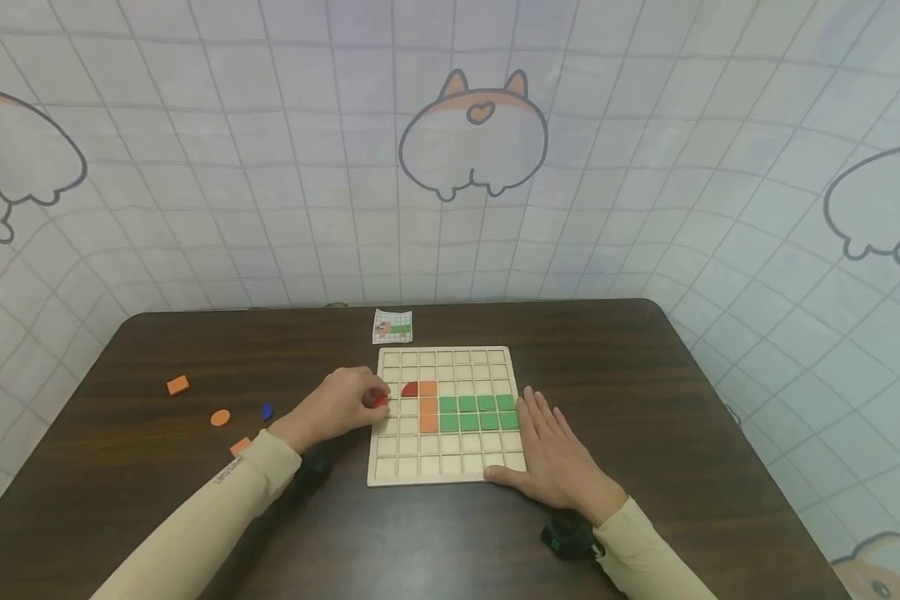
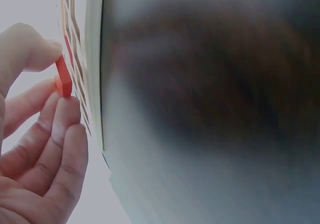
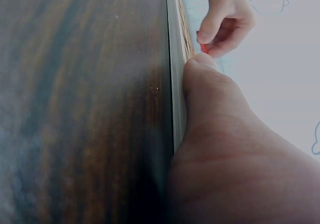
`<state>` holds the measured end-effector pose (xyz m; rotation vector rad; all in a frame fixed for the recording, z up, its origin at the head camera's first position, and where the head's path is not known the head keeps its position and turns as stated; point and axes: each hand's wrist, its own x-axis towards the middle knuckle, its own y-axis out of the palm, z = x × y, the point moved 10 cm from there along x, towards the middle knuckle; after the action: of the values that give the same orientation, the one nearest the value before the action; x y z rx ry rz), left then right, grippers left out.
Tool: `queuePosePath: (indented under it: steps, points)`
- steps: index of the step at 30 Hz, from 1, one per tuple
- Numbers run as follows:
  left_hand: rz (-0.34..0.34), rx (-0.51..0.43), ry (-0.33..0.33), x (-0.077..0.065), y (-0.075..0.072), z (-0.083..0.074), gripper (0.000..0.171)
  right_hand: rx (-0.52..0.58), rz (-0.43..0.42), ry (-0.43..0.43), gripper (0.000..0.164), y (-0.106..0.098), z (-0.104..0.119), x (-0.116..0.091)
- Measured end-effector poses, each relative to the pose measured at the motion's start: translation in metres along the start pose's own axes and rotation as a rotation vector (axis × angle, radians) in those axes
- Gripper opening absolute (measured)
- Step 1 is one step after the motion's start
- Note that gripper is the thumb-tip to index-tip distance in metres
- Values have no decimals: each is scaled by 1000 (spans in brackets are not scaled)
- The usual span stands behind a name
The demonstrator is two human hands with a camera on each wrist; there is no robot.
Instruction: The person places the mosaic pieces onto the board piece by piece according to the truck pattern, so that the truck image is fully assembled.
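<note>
A pale wooden grid board (image 1: 408, 446) lies on the dark table. At its left edge my left hand (image 1: 337, 402) pinches a small red piece (image 2: 63, 78) between thumb and fingertips, over the outer column of cells. Flat along the right edge rests my right hand (image 1: 555, 458), fingers straight and thumb on the board's lower right corner. On the board sit a darker red piece with one curved side (image 1: 410, 389), a column of orange squares (image 1: 428, 407) and two rows of green squares (image 1: 468, 412). The held piece's full outline is partly hidden by the fingers.
Behind the board lies a small card (image 1: 392, 327) printed with a coloured grid pattern. Left of my left arm are an orange block (image 1: 177, 385), an orange disc (image 1: 221, 417), a blue piece (image 1: 267, 412) and another orange piece (image 1: 240, 447) partly behind the sleeve.
</note>
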<state>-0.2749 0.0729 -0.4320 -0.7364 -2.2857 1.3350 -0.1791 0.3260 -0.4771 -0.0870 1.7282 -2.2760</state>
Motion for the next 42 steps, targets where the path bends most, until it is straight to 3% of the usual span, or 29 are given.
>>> queuePosePath:
  steps: [9,18,26,42]
  points:
    - [-28,32,8,3,1,-13,22,2,4,-3,119,2,0,-1]
    - [-4,1,-16,7,5,-11,22,-11,5,-4,119,0,-1,0]
    - [-7,-2,11,7,6,-14,17,-11,11,1,120,1,-1,0]
    - [32,3,0,9,12,-11,20,-7,9,6,120,-1,0,-1]
